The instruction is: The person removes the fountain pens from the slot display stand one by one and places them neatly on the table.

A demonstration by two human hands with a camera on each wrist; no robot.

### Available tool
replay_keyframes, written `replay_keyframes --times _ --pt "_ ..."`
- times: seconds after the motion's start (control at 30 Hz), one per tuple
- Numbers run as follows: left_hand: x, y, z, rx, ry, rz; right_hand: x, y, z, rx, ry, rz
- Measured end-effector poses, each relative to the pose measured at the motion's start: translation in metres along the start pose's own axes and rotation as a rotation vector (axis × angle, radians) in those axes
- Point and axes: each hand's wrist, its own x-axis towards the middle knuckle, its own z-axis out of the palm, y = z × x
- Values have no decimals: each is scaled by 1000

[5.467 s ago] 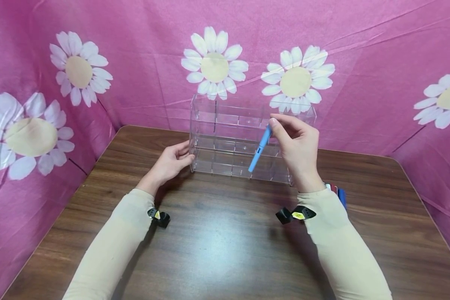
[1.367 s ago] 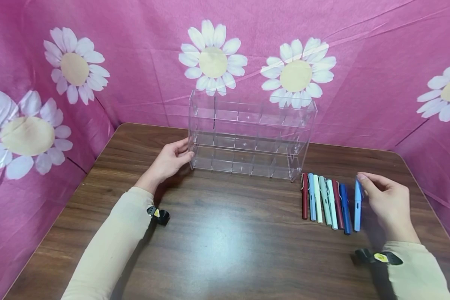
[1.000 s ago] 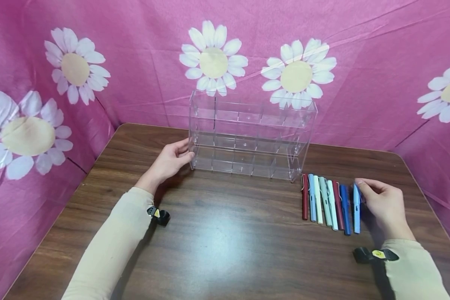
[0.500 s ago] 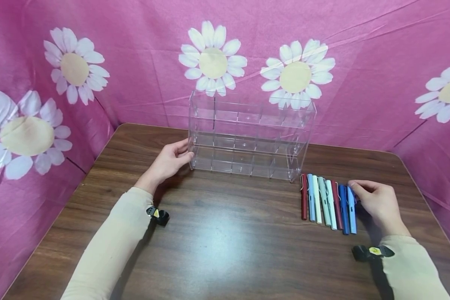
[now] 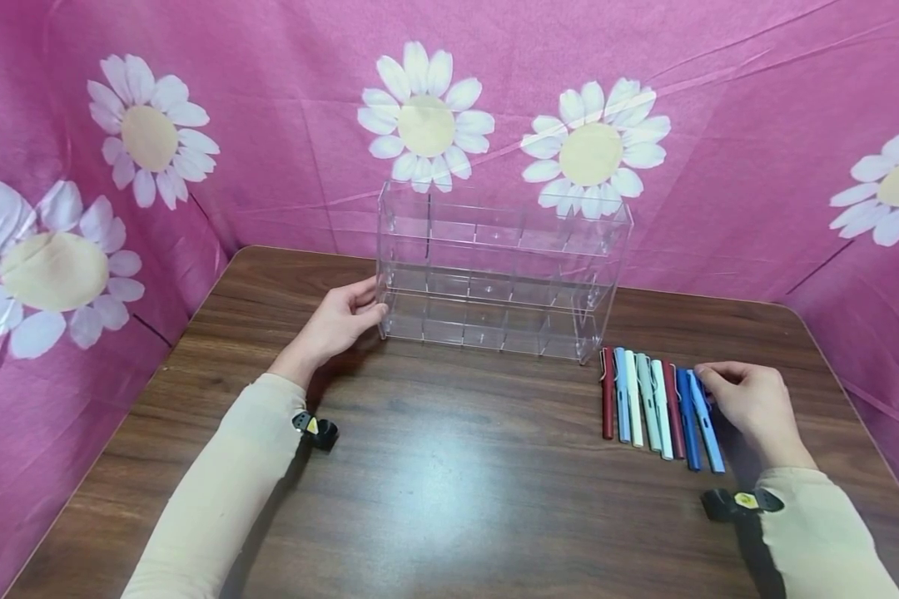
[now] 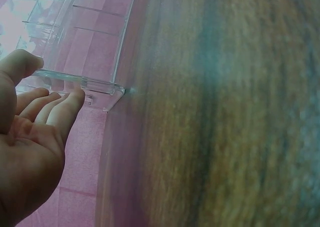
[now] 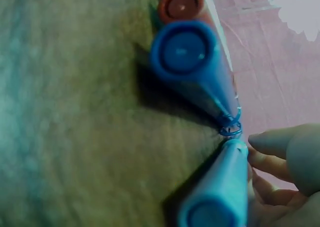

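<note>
My left hand (image 5: 337,320) holds the left side panel of a clear plastic tiered rack (image 5: 487,287), which stands upright at the back of the table. In the left wrist view, thumb and fingers lie on opposite sides of the panel (image 6: 70,78). On the right, the fingertips of my right hand (image 5: 752,406) pinch the upper end of a light blue pen (image 5: 707,428). This pen slants, its top close against a dark blue pen (image 5: 689,424) and its lower end apart from it. Seen from the right wrist, both pens' round ends face the camera.
Left of the dark blue pen lie several more pens in a row, among them a dark red one (image 5: 608,399), a cream one (image 5: 634,403) and pale green ones. The rack's compartments hold nothing visible. Behind the wooden table (image 5: 419,482) hangs a pink flowered cloth (image 5: 292,133).
The light blue pen, earlier held up before the rack, has come down beside the row and moved left against the dark blue pen. Lately its lower end has swung right. The left hand stays put.
</note>
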Motion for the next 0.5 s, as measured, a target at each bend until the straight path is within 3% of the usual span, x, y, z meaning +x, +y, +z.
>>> replay_keyframes --times 0.17,0.5 --pt "0 -1 -1 6 -2 0 -5 -2 -4 8 -35 -2" --pt "-1 1 -1 65 -5 5 -12 4 -10 131 -48 4"
